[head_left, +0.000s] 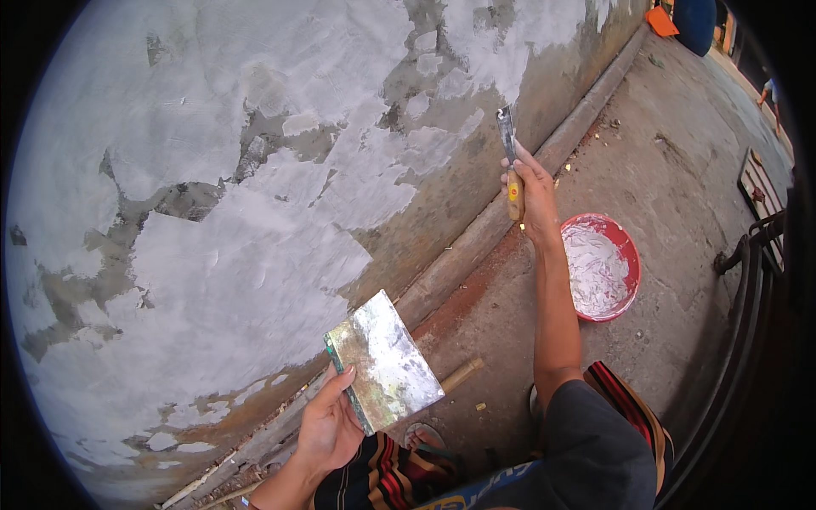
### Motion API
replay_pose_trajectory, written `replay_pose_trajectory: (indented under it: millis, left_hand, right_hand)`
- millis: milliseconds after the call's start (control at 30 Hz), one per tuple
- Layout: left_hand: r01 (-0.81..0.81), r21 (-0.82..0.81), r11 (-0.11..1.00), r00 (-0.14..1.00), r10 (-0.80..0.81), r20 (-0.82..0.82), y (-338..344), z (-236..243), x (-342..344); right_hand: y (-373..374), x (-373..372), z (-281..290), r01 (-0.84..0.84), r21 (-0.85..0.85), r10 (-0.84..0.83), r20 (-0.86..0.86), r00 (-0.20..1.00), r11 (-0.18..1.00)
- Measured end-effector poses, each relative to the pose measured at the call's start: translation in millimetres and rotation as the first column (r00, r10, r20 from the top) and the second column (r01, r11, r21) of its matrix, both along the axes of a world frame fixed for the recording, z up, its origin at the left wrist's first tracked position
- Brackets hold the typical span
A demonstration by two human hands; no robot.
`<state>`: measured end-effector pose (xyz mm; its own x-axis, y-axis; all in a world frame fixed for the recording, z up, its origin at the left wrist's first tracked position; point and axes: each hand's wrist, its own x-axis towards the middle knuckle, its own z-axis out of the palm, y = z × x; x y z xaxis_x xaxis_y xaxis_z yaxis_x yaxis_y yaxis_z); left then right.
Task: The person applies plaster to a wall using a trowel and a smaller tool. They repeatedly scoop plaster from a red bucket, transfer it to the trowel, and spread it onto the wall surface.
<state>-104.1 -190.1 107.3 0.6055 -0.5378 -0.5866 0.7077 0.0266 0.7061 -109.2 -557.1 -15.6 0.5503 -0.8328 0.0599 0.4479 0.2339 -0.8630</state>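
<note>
My left hand point(330, 425) is closed on the green-edged side of a rectangular metal putty plate point(395, 361), whose shiny face carries whitish smears. Ahead and to the right, my right hand point(535, 194) grips a putty knife point(515, 197) by its yellowish wooden handle. The knife's narrow metal blade points up toward the wall, with a little white putty at its tip; whether it touches the wall I cannot tell. Patchy white putty coats much of the grey wall point(255, 255), leaving darker bare areas between. Beside my right forearm stands a red tub point(636, 263) with white putty inside.
A rounded ledge point(476, 246) runs along the wall's foot. Near my feet a bamboo-like stick point(463, 374) lies on the concrete floor point(663, 187). Dark metal bars point(748, 280) stand at the right. An orange object point(661, 21) and another person point(770, 93) are farther off.
</note>
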Motion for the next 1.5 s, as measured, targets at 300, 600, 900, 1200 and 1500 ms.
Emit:
replay_pose_trajectory:
  millis: [300, 600, 900, 1200, 1500]
  left_hand:
    - [0.041, 0.021, 0.999, 0.999, -0.041, -0.016, -7, -1, 1]
    - [0.049, 0.003, 0.999, 0.998, -0.049, -0.044, 3, -4, 10]
    - [0.057, -0.002, 0.998, 0.997, -0.057, -0.058, -3, -10, 14]
    - [0.051, 0.018, 0.999, 0.998, -0.050, -0.044, -1, -9, 12]
    - [0.061, 0.013, 0.998, 0.998, -0.060, -0.028, -8, -9, 11]
  right_hand:
    - [67, 73, -2, 0.108, -0.061, -0.097, 0.161, 0.982, 0.992]
    - [71, 102, -14, 0.384, -0.672, -0.522, -0.005, 0.853, 0.633]
    - [103, 101, 2, 0.359, -0.726, -0.500, 0.024, 0.866, 0.587]
    - [51, 48, 38, 0.207, -0.768, -0.473, -0.139, 0.870, 0.607]
    - [81, 60, 9, 0.226, -0.849, -0.456, -0.019, 0.890, 0.477]
